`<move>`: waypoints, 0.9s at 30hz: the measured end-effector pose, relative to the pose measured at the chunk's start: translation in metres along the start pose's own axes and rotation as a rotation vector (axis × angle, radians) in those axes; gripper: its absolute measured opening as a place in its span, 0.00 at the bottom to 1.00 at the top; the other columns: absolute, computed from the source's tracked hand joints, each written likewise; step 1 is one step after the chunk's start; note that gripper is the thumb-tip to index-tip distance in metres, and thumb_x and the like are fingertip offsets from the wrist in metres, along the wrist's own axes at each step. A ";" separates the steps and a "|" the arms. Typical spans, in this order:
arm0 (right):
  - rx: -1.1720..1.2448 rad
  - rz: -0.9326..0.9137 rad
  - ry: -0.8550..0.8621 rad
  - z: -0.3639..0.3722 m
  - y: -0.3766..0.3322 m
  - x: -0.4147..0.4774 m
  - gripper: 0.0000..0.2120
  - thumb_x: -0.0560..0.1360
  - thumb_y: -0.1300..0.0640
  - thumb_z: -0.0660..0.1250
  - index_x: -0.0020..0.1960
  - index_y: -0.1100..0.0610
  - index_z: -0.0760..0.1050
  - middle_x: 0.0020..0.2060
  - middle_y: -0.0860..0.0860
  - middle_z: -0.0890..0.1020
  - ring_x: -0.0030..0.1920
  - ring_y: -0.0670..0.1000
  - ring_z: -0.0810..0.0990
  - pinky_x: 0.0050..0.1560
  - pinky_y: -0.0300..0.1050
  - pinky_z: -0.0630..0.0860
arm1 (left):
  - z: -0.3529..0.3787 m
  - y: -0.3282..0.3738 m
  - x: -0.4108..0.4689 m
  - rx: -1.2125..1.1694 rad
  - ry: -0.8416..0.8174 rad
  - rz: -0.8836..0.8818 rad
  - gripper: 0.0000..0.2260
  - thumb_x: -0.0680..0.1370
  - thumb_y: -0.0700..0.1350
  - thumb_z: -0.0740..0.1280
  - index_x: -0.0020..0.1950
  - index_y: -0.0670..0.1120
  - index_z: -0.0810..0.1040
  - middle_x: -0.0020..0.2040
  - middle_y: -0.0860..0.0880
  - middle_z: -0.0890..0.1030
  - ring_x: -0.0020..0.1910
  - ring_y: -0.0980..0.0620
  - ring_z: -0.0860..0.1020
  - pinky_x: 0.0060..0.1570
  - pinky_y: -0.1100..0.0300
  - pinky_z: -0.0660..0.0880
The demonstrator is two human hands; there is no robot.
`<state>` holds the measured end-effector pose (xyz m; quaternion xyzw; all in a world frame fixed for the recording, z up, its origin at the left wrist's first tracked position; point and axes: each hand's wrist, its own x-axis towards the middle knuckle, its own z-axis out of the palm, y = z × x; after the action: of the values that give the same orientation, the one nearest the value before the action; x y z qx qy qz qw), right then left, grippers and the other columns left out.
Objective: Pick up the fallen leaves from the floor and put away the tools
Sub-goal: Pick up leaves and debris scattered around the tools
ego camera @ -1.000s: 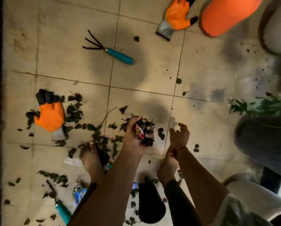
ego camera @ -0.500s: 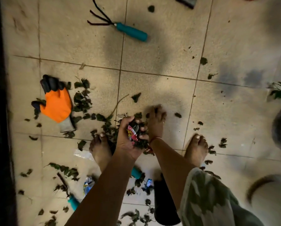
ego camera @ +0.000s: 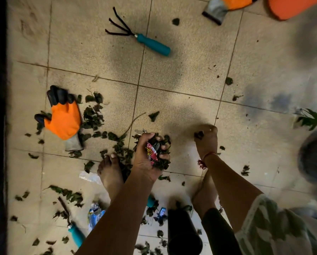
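Head view: left hand (ego camera: pixel 148 159), fingers (ego camera: pixel 144 138) curled tight round a clump of leaves (ego camera: pixel 163 163) and a red wrapper (ego camera: pixel 151 153). Right hand (ego camera: pixel 207 142) pinches one dark leaf scrap (ego camera: pixel 198 134) low over the floor (ego camera: pixel 181 74). Scattered leaves (ego camera: pixel 93 116) lie beside the orange glove (ego camera: pixel 63 118). Probably light, limp, crumbly; best scooped in loose handfuls. Hand rake (ego camera: pixel 150 43) lies apart.

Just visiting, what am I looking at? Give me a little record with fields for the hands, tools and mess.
Left hand: grips a bunch of leaves with a red wrapper
Right hand: pinches a small leaf, low near the tiled floor
Hand rake: lies on the tiles, untouched
Orange glove: lies among loose leaves
Left to do: leaves and tools not yet collected
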<state>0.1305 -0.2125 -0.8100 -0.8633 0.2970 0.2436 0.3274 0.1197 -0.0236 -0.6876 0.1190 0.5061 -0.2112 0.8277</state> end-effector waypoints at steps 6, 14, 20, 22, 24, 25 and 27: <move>-0.194 0.005 -0.017 -0.007 -0.005 0.007 0.09 0.74 0.67 0.66 0.52 0.60 0.81 0.51 0.58 0.82 0.52 0.56 0.80 0.52 0.39 0.73 | 0.019 -0.002 0.008 0.002 -0.018 -0.057 0.08 0.71 0.46 0.66 0.33 0.47 0.74 0.30 0.54 0.74 0.27 0.57 0.72 0.22 0.69 0.63; 0.327 0.196 0.349 -0.070 -0.053 0.082 0.11 0.73 0.61 0.71 0.55 0.56 0.77 0.45 0.47 0.78 0.47 0.46 0.78 0.42 0.28 0.73 | 0.034 -0.013 0.025 0.061 0.024 -0.059 0.05 0.71 0.46 0.63 0.35 0.47 0.71 0.31 0.53 0.74 0.27 0.57 0.71 0.22 0.69 0.63; 0.442 0.344 0.236 -0.094 -0.052 0.123 0.09 0.74 0.69 0.65 0.49 0.56 0.72 0.37 0.47 0.75 0.33 0.44 0.75 0.23 0.28 0.70 | 0.052 -0.017 0.039 0.075 0.038 -0.061 0.06 0.70 0.46 0.63 0.33 0.48 0.72 0.31 0.54 0.74 0.26 0.57 0.71 0.22 0.69 0.62; 0.371 0.376 0.195 -0.089 -0.045 0.120 0.09 0.74 0.68 0.64 0.46 0.55 0.70 0.39 0.51 0.76 0.32 0.47 0.75 0.23 0.34 0.72 | 0.057 -0.020 0.041 0.081 0.041 -0.066 0.05 0.70 0.46 0.63 0.34 0.48 0.71 0.30 0.54 0.74 0.26 0.57 0.71 0.22 0.69 0.61; 0.418 0.338 0.289 -0.083 -0.036 0.116 0.12 0.73 0.71 0.64 0.43 0.54 0.71 0.48 0.55 0.76 0.35 0.49 0.78 0.30 0.42 0.79 | 0.059 -0.022 0.040 0.084 0.032 -0.078 0.08 0.70 0.46 0.62 0.31 0.48 0.73 0.30 0.55 0.74 0.26 0.57 0.71 0.22 0.70 0.61; 0.448 0.331 0.337 -0.080 -0.032 0.116 0.13 0.71 0.72 0.65 0.43 0.54 0.72 0.52 0.56 0.76 0.37 0.50 0.80 0.34 0.45 0.81 | 0.060 -0.022 0.040 0.090 0.027 -0.078 0.10 0.71 0.46 0.62 0.29 0.48 0.74 0.30 0.55 0.74 0.26 0.57 0.71 0.22 0.70 0.61; 0.446 0.319 0.366 -0.072 -0.027 0.118 0.11 0.71 0.71 0.65 0.45 0.56 0.76 0.49 0.56 0.79 0.38 0.51 0.81 0.39 0.48 0.82 | 0.060 -0.019 0.040 0.105 0.029 -0.065 0.11 0.71 0.46 0.62 0.28 0.49 0.75 0.30 0.55 0.74 0.26 0.58 0.71 0.22 0.69 0.61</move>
<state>0.2478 -0.2889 -0.8229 -0.7423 0.5285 0.0617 0.4073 0.1744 -0.0738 -0.6953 0.1488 0.5099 -0.2626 0.8056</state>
